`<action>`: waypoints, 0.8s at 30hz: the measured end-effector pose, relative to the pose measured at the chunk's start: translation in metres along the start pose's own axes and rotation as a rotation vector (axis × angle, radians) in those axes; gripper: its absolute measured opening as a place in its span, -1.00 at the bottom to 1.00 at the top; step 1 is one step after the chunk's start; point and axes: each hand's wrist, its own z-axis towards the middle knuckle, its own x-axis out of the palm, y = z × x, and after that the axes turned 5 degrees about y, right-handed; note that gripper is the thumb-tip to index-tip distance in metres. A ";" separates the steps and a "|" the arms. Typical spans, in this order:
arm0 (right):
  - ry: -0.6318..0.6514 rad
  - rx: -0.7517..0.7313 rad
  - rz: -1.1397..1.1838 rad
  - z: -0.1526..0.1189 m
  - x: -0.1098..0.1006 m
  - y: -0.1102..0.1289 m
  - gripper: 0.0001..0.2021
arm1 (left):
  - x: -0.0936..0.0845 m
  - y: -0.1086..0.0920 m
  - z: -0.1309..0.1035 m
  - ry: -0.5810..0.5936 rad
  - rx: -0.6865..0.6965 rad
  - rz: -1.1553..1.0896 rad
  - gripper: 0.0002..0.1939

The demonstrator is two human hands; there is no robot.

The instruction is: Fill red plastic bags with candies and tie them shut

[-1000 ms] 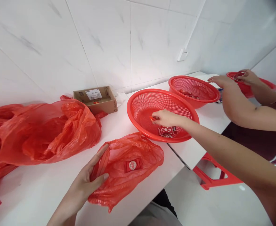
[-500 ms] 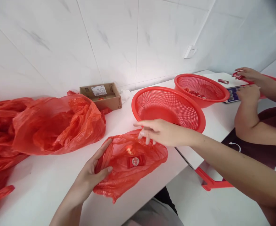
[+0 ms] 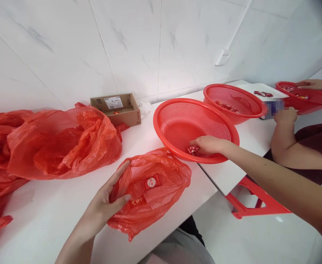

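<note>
My left hand (image 3: 108, 201) grips the left rim of a red plastic bag (image 3: 166, 194), thumb inside and fingers on the outside. The bag lies open on the white table, with a red packet with a round white label (image 3: 151, 182) and another red packet (image 3: 137, 201) inside. Over at the near basket (image 3: 161, 128), my right hand (image 3: 207, 145) reaches in, its fingers around or against a red wrapped piece with white dots (image 3: 193, 149). Part of the right fingertips is hidden.
More red bags (image 3: 67, 146) lie at the left, beside a cardboard box (image 3: 133, 117). A second basket (image 3: 260, 110) with red pieces, a scale (image 3: 271, 97) and a third red basket (image 3: 301, 106) stand at the right, where a person's hands (image 3: 286, 115) are. A red stool (image 3: 265, 211) is below.
My right hand has moved from above the bag into the near basket. A second packet now lies in the bag. The other person's far hand has moved right to the third basket.
</note>
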 end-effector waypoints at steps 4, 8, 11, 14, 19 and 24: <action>-0.002 -0.052 0.191 -0.002 -0.016 -0.007 -0.84 | 0.000 0.000 0.001 0.000 -0.002 -0.007 -0.24; -0.018 -0.057 0.692 -0.010 -0.029 -0.013 -0.67 | 0.001 -0.002 0.001 -0.016 0.010 0.030 -0.24; -0.058 -0.155 0.918 -0.021 -0.034 -0.002 -0.62 | 0.001 -0.003 0.000 -0.028 0.031 0.044 -0.25; -0.118 -0.301 1.100 -0.036 -0.036 0.024 -0.62 | 0.000 -0.002 0.000 -0.014 0.008 0.011 -0.24; 0.221 -0.501 1.078 -0.050 -0.025 0.083 -0.56 | 0.000 -0.001 0.000 -0.012 0.009 -0.028 -0.21; 0.123 -0.404 0.481 -0.039 0.011 0.135 -0.61 | 0.001 -0.003 -0.001 -0.013 -0.021 -0.097 -0.19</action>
